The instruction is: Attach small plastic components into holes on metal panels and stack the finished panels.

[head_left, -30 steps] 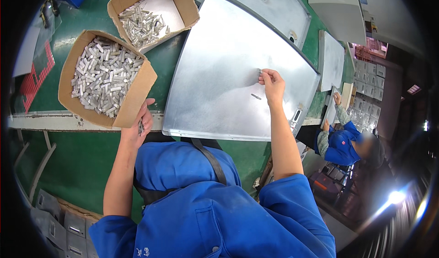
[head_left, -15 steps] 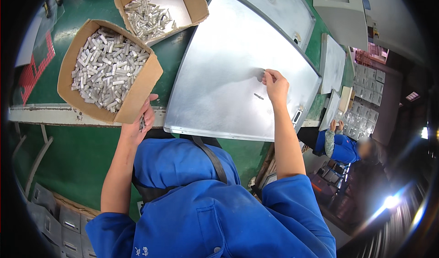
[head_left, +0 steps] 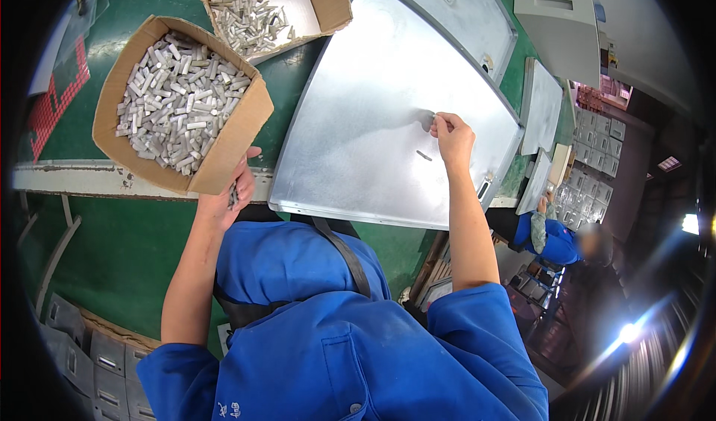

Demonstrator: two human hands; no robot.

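My right hand point(head_left: 453, 139) is over a silvery metal panel point(head_left: 358, 108), thumb and fingertips pinched together. What they pinch, if anything, is too small to make out; a dark spot or shadow lies beside the fingertips. Just below, a short dark strip point(head_left: 424, 155), a slot or a small piece, shows on the panel. At the table's front edge, below the near cardboard box point(head_left: 242, 126), my left hand point(head_left: 237, 190) is curled around several small grey metal pieces. The near box is full of short, light grey metal cylinders point(head_left: 175, 100).
Behind it a second cardboard box point(head_left: 324, 7) holds thinner metal pieces. More panels point(head_left: 541, 108) lie on the green table point(head_left: 291, 85) at the right and far side. A co-worker in blue point(head_left: 556, 242) stands at the right. Grey metal boxes point(head_left: 112, 361) are stacked at lower left.
My right hand stays pinched at nearly the same spot on the panel. My left hand has hardly moved. The cardboard boxes sit slightly differently in view; the co-worker's hands have shifted a little.
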